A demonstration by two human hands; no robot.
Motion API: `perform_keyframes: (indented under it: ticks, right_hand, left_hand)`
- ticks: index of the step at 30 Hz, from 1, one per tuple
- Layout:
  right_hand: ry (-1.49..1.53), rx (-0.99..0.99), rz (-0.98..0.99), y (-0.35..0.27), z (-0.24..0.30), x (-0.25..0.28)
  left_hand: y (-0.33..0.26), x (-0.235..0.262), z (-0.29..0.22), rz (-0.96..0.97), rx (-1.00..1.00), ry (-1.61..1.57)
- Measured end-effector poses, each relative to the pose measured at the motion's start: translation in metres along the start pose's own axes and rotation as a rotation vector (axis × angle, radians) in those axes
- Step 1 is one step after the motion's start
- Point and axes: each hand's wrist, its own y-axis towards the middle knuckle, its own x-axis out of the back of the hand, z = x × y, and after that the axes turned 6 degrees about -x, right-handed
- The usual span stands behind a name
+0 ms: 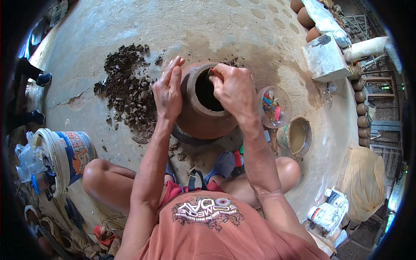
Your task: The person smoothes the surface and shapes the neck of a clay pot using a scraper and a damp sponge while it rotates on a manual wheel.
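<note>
A round reddish-brown clay pot [200,125] stands between my legs on a dark base, its wide mouth facing up. My left hand [168,92] is open, fingers stretched out together, held along the pot's left side; whether the palm touches the wall I cannot tell. At the right of the mouth, my right hand [236,89] is closed in a pinch over the rim. A small dark bit shows at its fingertips, too little to name. The inside of the pot is in deep shadow.
Dark clay scraps [128,82] lie heaped to the left. On the right are a clear bowl of small tools [275,106] and a pot of murky liquid [299,136]. A white bucket [67,158] stands left, a pale block [327,56] far right. Another person's foot [43,79] shows far left.
</note>
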Motion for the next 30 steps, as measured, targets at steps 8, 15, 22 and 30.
perform_keyframes:
  ticks: [8,15,22,30]
  right_hand:
    - [0.043,0.042,0.027,-0.006,0.01,-0.022]
    - [0.042,0.269,0.186,-0.01,0.001,-0.015]
    - [-0.006,0.426,0.279,-0.009,-0.013,-0.001]
    - [-0.001,0.408,0.436,0.007,-0.021,0.025]
  left_hand:
    - [-0.051,-0.003,-0.008,0.084,-0.129,0.453]
    - [-0.043,-0.009,0.001,0.073,-0.206,0.446]
    - [-0.034,-0.007,0.0,0.12,-0.219,0.392]
    - [-0.01,0.001,0.007,0.211,-0.194,0.282]
